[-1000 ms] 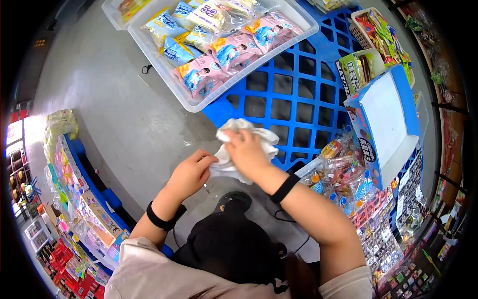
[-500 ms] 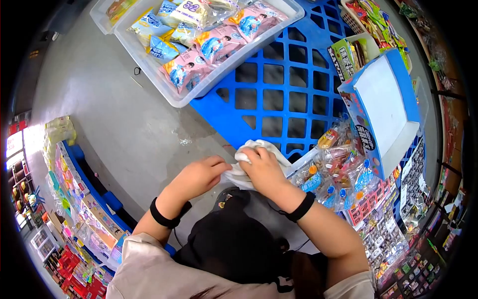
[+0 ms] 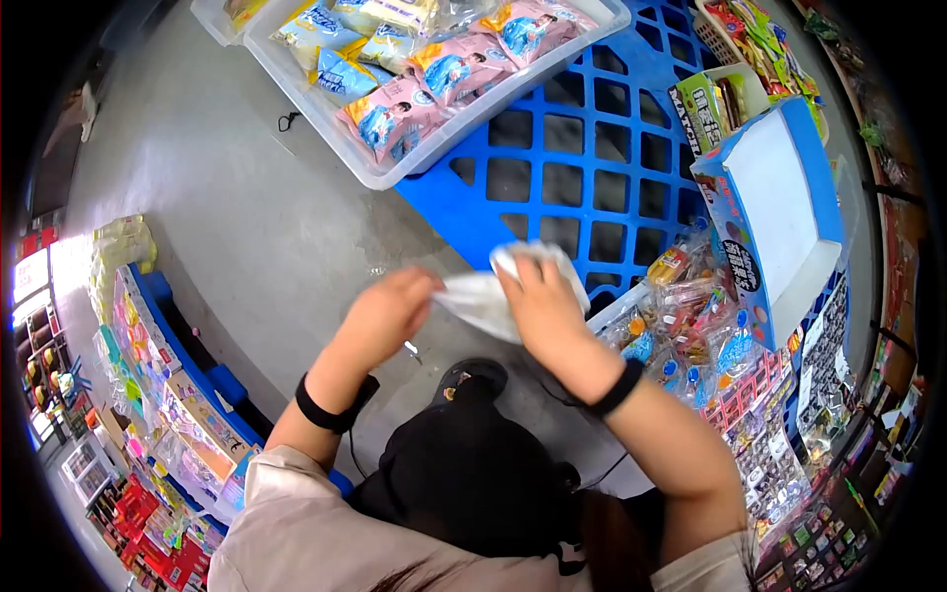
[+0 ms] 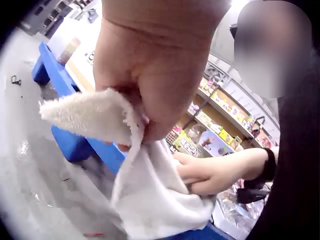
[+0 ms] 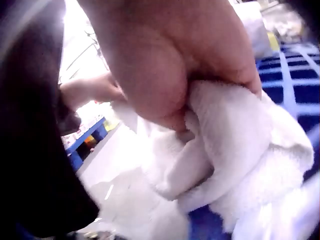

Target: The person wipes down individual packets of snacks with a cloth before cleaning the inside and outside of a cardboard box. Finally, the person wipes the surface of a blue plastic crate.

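A white cloth point(image 3: 485, 301) is stretched between the two hands, over the front edge of the blue pallet. The left hand point(image 3: 387, 314) pinches one end of it; in the left wrist view a corner of the cloth point(image 4: 90, 117) sticks out past that hand's fingers. Spread over the bunched other end is the right hand point(image 3: 548, 314). From the right wrist view, thick folds of cloth point(image 5: 230, 130) bulge out of the right hand point(image 5: 175, 65), gathered between thumb and fingers.
The blue pallet point(image 3: 513, 222) carries a clear bin point(image 3: 380, 181) of snack bags at its far left. On the right stand a blue open box point(image 3: 784, 212), wrapped snacks point(image 3: 691, 296) and a green box point(image 3: 702, 109). Another display point(image 3: 187, 395) lies left, across grey floor point(image 3: 227, 207).
Compared with one second ago, the right hand has moved rightward with its part of the cloth. The cloth now spans a wider gap between the hands, and the left hand has risen slightly since half a second ago.
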